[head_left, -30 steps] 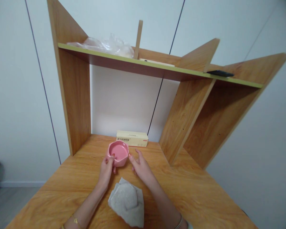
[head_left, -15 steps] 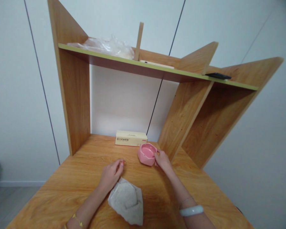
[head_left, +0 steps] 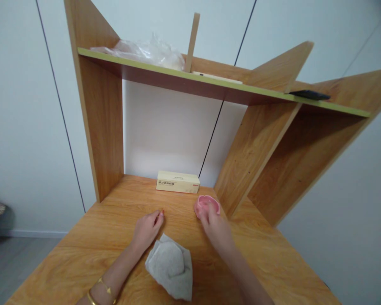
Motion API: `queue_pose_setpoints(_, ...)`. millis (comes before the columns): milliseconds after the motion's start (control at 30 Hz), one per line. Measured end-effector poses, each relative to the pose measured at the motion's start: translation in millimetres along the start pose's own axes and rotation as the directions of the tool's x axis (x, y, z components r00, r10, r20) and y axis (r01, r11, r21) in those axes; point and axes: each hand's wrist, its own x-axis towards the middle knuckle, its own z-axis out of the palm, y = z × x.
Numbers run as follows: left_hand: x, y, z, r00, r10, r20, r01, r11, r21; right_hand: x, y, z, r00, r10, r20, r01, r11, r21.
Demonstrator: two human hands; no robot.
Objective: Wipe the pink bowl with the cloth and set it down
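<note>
Right hand (head_left: 215, 226) over pink bowl (head_left: 206, 205) at far right of worktop (head_left: 92, 237), fingers on its near rim, grip hard to tell. Left hand (head_left: 147, 228) flat, empty, left of bowl, touching grey cloth (head_left: 171, 266).

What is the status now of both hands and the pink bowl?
Right hand on pink bowl, grip unclear. Left hand flat on desk, empty, beside grey cloth. Bowl close to wooden divider.

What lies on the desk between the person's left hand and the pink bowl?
Only bare wooden desk, seen in the head view. The left hand rests flat, while the right hand touches the pink bowl.
</note>
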Motion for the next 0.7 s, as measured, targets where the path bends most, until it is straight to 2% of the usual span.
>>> queue_pose_setpoints(33, 0.5, -0.7, 0.5, 1.0, -0.012, 0.0, 0.012, 1.0, -0.014, -18.4, -12.0, 7.1, 0.993, -0.113, 0.013, 0.113, 0.993, 0.03)
queue_pose_setpoints(67, 1.0, -1.3, 0.7, 1.0, -0.022, -0.001, 0.022, 0.999, -0.028, -36.4, -23.3, 16.3, 0.956, -0.295, 0.001, 0.294, 0.952, 0.084)
queue_pose_setpoints(100, 1.3, -1.8, 0.9, 1.0, -0.031, 0.0, 0.031, 0.999, -0.044, -52.8, -33.1, 26.6, 0.91, -0.414, -0.007, 0.411, 0.904, 0.118)
queue_pose_setpoints(133, 1.5, -2.2, 0.9, 0.999, -0.039, 0.0, 0.038, 0.997, -0.061, -66.5, -41.2, 37.2, 0.873, -0.487, -0.007, 0.485, 0.866, 0.12)
queue_pose_setpoints(200, 1.8, -2.8, 0.6, 0.999, -0.049, 0.002, 0.049, 0.995, -0.093, -83.8, -50.3, 55.1, 0.849, -0.528, -0.006, 0.527, 0.847, 0.07)
queue_pose_setpoints(267, 2.0, -3.5, 0.2, 0.998, -0.056, 0.004, 0.056, 0.991, -0.121, -88.3, -49.8, 64.4, 0.868, -0.497, -0.021, 0.497, 0.868, 0.022)
queue_pose_setpoints(333, 2.3, -4.0, 0.1, 0.998, -0.063, 0.005, 0.063, 0.988, -0.144, -85.0, -40.2, 64.1, 0.898, -0.431, -0.09, 0.436, 0.899, 0.044)
queue_pose_setpoints(400, 2.7, -4.0, 0.3, 0.998, -0.065, 0.012, 0.066, 0.985, -0.161, -79.9, -23.0, 57.6, 0.926, -0.321, -0.196, 0.353, 0.923, 0.155)
queue_pose_setpoints(467, 3.1, -3.2, 0.4, 0.998, -0.06, 0.027, 0.064, 0.983, -0.172, -77.1, -0.2, 50.7, 0.95, -0.159, -0.267, 0.244, 0.914, 0.324)
queue_pose_setpoints(533, 3.3, -1.5, -0.2, 0.998, -0.046, 0.053, 0.055, 0.983, -0.177, -78.0, 26.4, 48.6, 0.967, -0.009, -0.255, 0.139, 0.856, 0.498)
queue_pose_setpoints(600, 3.2, 0.8, -2.0, 0.996, -0.021, 0.089, 0.037, 0.983, -0.178, -82.8, 54.8, 53.1, 0.974, 0.087, -0.21, 0.067, 0.773, 0.63)
queue_pose_setpoints(667, 3.0, 2.6, -5.2, 0.992, 0.012, 0.13, 0.012, 0.984, -0.179, -90.8, 82.7, 62.2, 0.972, 0.16, -0.171, 0.009, 0.701, 0.713)
queue_pose_setpoints(700, 3.0, 3.1, -7.3, 0.987, 0.033, 0.156, -0.004, 0.983, -0.182, -95.5, 95.6, 67.1, 0.969, 0.191, -0.16, -0.018, 0.695, 0.719)
